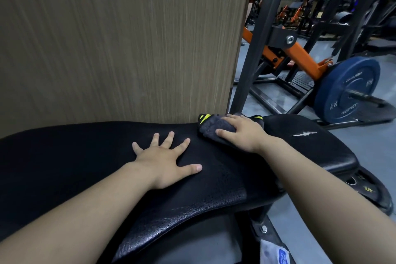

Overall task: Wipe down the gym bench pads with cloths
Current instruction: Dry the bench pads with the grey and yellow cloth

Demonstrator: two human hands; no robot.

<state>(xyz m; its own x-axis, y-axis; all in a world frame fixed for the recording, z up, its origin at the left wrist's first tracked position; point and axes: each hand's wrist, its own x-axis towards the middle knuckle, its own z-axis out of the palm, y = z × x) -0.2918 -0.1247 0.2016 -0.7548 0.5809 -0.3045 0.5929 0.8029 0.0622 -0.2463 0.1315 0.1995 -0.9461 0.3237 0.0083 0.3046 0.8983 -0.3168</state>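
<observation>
Right hand has its grip pressed flat over the cloth, palm down with fingers draped on top rather than bunched around it, so it's more pinning than clutching. The cloth is dark grey with yellow-striped ends and sits at the far edge of the bench pad, right where it meets the seat pad. Left hand holds nothing, fingers spread wide and flat mid-pad, near the cloth but not touching it.

How we'd do this bit well, just our take: keep that flat palm so the whole cloth stays in contact, pull long overlapping strokes from the far edge toward the near edge, and work the seam between the two pads since that's where grime likely collects. We'd go gently over the cracked near edge and the small tear on the seat pad so the cloth doesn't snag.

Count: one cloth, two pads, two hands. Beyond that, one blue weight plate on the orange machine.
</observation>
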